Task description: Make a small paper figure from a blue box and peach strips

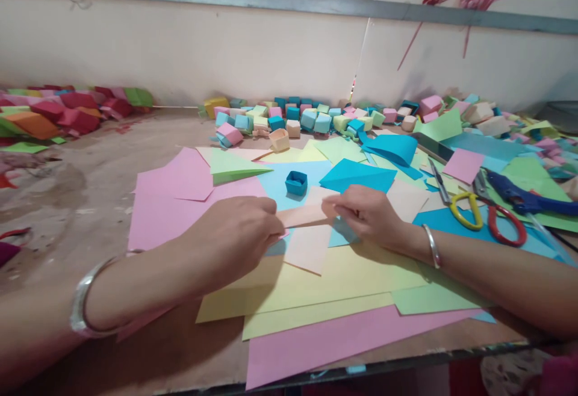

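Observation:
Between my two hands a folded strip of peach paper (304,216) is stretched level above the sheets. My left hand (241,233) pinches its left end with curled fingers. At the other end, my right hand (365,212) grips it between thumb and fingers. Just beyond the strip sits a small open blue paper box (297,183). A flat peach paper piece (309,248) lies beneath the strip, partly hidden by it. Farther back is a folded blue paper (356,176), and a folded green paper (237,167) rests to the left.
Pink (158,203) and yellow sheets (289,284) cover the table's middle. At right lie scissors with yellow and red handles (508,227) and a blue glue gun (524,197). Small paper boxes (293,116) pile up along the wall, with red ones (79,119) at left.

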Motion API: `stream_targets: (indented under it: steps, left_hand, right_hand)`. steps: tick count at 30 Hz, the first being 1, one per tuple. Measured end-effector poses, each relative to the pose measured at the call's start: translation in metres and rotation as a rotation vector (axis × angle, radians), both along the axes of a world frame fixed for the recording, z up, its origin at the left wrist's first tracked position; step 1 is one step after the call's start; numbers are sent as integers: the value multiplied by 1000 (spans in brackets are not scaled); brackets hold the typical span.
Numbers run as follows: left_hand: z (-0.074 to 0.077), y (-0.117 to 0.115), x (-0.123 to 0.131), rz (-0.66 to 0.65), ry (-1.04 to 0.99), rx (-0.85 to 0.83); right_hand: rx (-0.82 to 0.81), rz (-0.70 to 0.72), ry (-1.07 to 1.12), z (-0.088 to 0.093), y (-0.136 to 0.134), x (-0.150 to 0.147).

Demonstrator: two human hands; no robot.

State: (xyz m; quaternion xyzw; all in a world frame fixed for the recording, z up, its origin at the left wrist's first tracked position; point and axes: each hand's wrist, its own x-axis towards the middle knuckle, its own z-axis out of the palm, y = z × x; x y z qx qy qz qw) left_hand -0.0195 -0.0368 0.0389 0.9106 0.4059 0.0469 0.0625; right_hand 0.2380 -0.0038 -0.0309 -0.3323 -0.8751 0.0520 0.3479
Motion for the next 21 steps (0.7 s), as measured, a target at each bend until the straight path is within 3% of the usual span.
stream_targets:
  steps: [2, 4, 6, 8, 11, 16, 19, 21]
  left_hand:
    - [-3, -4, 10, 53, -282, -243]
    - [-10, -7, 18, 72, -555, -659]
    - [-18, -7, 23, 44, -761, -1034]
    - [-25, -6, 24, 9, -885, -1236]
    - [-31, -6, 22, 56, -960, -1307]
    - [-30, -3, 20, 162, -995, -1323]
    - [-28, 1, 19, 166, -972, -1258]
    - [-25, 4, 18, 144, -907, -1165]
  right_hand:
    - [197, -84, 115, 5, -4, 0]
    - [393, -81, 126, 11, -11, 1]
    - [567, 53, -4, 17, -19, 1]
    - [712, 228, -185, 24, -28, 0]
    - [806, 406, -338, 28, -38, -6]
    - [681, 492, -342, 25, -39, -10]
    - [650, 435, -254, 24, -37, -7]
    - [679, 275, -195, 23, -36, -5]
